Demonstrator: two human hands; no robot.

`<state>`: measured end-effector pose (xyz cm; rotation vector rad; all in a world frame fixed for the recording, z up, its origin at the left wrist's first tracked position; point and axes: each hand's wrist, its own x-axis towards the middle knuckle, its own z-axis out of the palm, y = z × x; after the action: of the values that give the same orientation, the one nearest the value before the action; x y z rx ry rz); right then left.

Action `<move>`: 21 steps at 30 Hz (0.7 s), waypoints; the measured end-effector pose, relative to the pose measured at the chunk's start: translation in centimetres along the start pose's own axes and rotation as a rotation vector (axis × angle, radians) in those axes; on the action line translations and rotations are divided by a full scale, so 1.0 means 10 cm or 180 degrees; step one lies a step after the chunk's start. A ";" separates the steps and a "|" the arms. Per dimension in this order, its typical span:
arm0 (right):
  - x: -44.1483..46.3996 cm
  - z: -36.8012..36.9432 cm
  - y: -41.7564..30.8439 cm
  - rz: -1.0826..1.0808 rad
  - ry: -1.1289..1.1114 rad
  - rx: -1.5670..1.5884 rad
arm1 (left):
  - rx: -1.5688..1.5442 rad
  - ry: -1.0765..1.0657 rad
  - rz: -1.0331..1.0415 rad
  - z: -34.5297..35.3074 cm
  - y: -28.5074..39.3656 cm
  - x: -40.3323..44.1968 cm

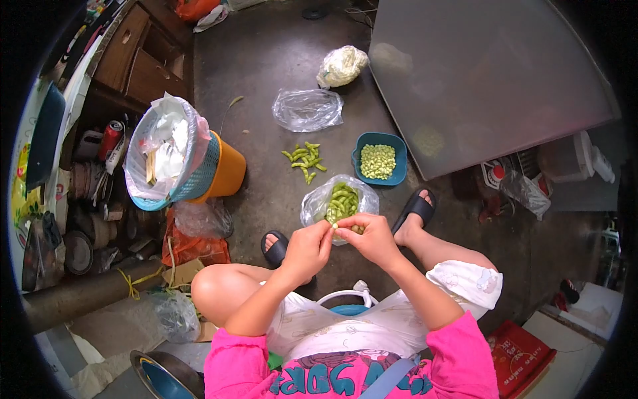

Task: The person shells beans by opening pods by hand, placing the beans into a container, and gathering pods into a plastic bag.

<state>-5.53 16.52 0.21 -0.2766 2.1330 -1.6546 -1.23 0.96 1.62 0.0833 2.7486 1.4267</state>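
My left hand (309,249) and my right hand (369,239) meet in front of me with fingertips pinched together. Between them shows a small pale green soybean (335,226); any pod around it is hard to make out. More beans (358,229) appear tucked in my curled right fingers. Just beyond my hands, a clear plastic bag (315,201) lies open, with green soybean pods (343,201) inside. A blue square bowl (359,171) to the right of it holds shelled soybeans (377,161). Several loose pods (306,158) lie on the floor behind the bag.
Farther off are a crumpled clear bag (308,110) and a tied bag with pale contents (342,66). A lined waste basket (143,189) and an orange bin (226,169) stand left. A large grey panel (492,86) spans the upper right. A red box (520,359) sits lower right.
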 end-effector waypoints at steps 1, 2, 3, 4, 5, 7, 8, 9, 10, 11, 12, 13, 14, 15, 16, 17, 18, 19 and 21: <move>0.00 0.00 0.00 0.0010 0.0023 -0.0042 | -0.0010 -0.0012 0.0012 0.02 -0.01 -0.01; 0.00 0.00 0.00 0.0019 0.0010 -0.0069 | -0.0021 -0.0024 0.0024 0.03 -0.01 -0.01; 0.00 -0.01 -0.01 0.0029 -0.0002 -0.0097 | -0.0026 -0.0023 0.0036 0.03 0.00 -0.01; 0.00 -0.01 -0.01 0.0038 -0.0015 -0.0125 | -0.0030 -0.0021 0.0047 0.04 0.01 -0.01; 0.00 -0.01 -0.02 0.0085 0.0006 -0.0175 | -0.0035 -0.0020 0.0059 0.05 0.02 -0.01; 0.01 -0.02 -0.03 0.0179 0.0051 -0.0274 | 0.0020 -0.0112 0.0025 0.06 0.02 -0.01; 0.02 -0.03 -0.01 0.0170 0.0043 -0.0290 | 0.0049 -0.0155 0.0009 0.07 0.03 -0.01; 0.04 -0.04 0.03 0.0160 0.0033 -0.0306 | 0.0070 -0.0147 -0.0013 0.07 0.03 -0.01; 0.05 -0.05 0.06 0.0150 0.0019 -0.0323 | 0.0092 -0.0135 -0.0038 0.06 0.03 0.00; 0.06 -0.07 0.08 0.0479 -0.0082 0.0211 | 0.0113 -0.0120 -0.0065 0.05 0.04 0.00; 0.08 -0.09 0.09 0.0809 -0.0183 0.0746 | 0.0144 -0.0067 -0.0099 0.04 0.04 0.01; 0.09 -0.11 0.10 0.1139 -0.0284 0.1280 | 0.0175 -0.0012 -0.0132 0.03 0.05 0.02; 0.10 -0.14 0.13 0.1181 -0.0455 0.1795 | 0.0204 0.0041 -0.0163 0.02 0.05 0.03; 0.11 -0.16 0.14 0.1220 -0.0626 0.2310 | 0.0285 0.0044 -0.0170 0.02 0.03 0.03; 0.11 -0.18 0.15 0.1252 -0.0800 0.2825 | 0.0367 0.0048 -0.0177 0.02 -0.01 0.03; 0.10 -0.20 0.14 0.1240 -0.0946 0.2970 | 0.0449 0.0052 -0.0183 0.02 -0.04 0.03; 0.10 -0.19 0.14 0.1226 -0.1055 0.3193 | 0.0529 0.0041 -0.0154 0.03 -0.07 0.03; 0.10 -0.19 0.13 0.1211 -0.1164 0.3417 | 0.0609 0.0029 -0.0126 0.04 -0.10 0.03; 0.11 -0.19 0.13 0.1310 -0.1196 0.3713 | 0.0764 -0.0006 -0.0047 0.07 -0.16 0.03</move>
<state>-7.17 18.07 -0.89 0.1932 0.6640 -2.0438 -1.54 0.65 -0.08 0.0719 2.8987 1.0860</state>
